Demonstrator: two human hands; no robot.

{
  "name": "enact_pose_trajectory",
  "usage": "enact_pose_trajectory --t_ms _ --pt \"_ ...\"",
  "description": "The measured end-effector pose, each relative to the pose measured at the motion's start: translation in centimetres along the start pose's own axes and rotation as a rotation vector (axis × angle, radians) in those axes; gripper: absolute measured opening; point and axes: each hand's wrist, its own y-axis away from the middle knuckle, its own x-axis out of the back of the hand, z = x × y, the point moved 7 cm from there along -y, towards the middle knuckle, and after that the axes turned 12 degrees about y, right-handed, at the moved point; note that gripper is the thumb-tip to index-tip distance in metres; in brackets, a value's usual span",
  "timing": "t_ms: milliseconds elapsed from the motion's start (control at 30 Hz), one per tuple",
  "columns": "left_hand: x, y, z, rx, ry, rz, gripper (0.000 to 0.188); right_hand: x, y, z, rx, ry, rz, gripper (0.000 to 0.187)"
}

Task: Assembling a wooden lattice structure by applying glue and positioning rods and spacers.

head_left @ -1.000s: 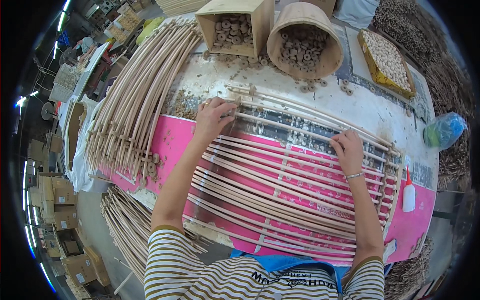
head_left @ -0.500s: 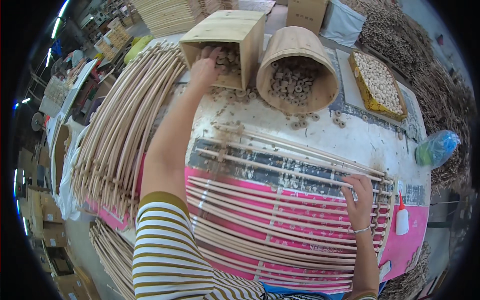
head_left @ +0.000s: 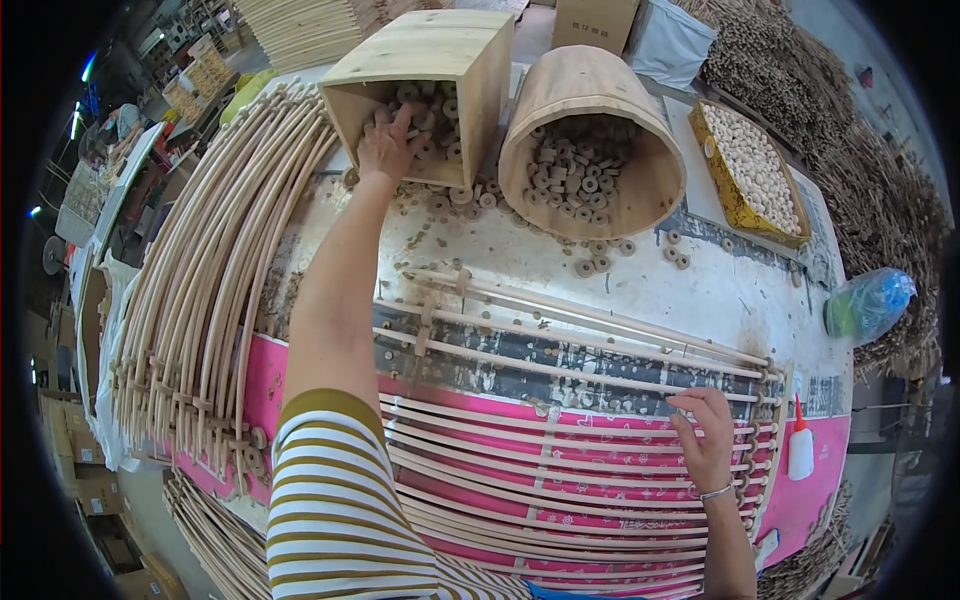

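Observation:
My left hand [head_left: 388,148] reaches into the mouth of a square wooden box [head_left: 487,115] lying on its side. Its fingers are spread against small wooden rings [head_left: 440,118] heaped inside; no ring shows clearly gripped. My right hand [head_left: 706,435] hovers over the right ends of a row of long thin wooden rods [head_left: 560,440], thumb and fingers apart with nothing between them. Wooden rings [head_left: 768,372] sit along those right ends. Two rods at the far side carry wooden pieces [head_left: 425,328] near their left ends.
A round wooden tub [head_left: 672,180] of rings lies tipped beside the box. Farther right are a yellow tray [head_left: 712,190] of wooden balls, a plastic-wrapped bundle [head_left: 870,305] and a white glue bottle [head_left: 800,452] with a red tip. Bundled rods [head_left: 215,240] are stacked at left.
My left hand has shifted within the box, its fingers now more spread against the rings. My right hand has moved slightly down and toward me. The whole view has shifted a little.

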Motion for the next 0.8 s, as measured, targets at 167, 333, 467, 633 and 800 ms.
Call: enact_pose_trajectory --t_ms 167,333,467,633,800 --pt "0.5 1.5 1.0 -0.092 -0.097 0.101 0.053 -0.2 0.3 0.2 -0.019 -0.028 -0.019 0.019" --pt "1.4 2.3 4.1 -0.054 -0.111 0.018 0.053 0.1 0.9 0.7 -0.050 -0.067 -0.014 0.016" --pt "0.8 2.9 3.6 -0.051 -0.118 0.103 0.051 0.4 1.2 0.8 -0.056 -0.095 -0.011 0.016" --pt "2.4 4.7 2.1 -0.019 0.103 0.091 0.045 0.9 1.7 2.4 -0.131 -0.153 -0.004 0.019" --pt "5.0 8.8 -1.0 0.002 0.248 0.010 0.044 0.9 2.4 2.7 -0.113 -0.199 0.006 0.017"
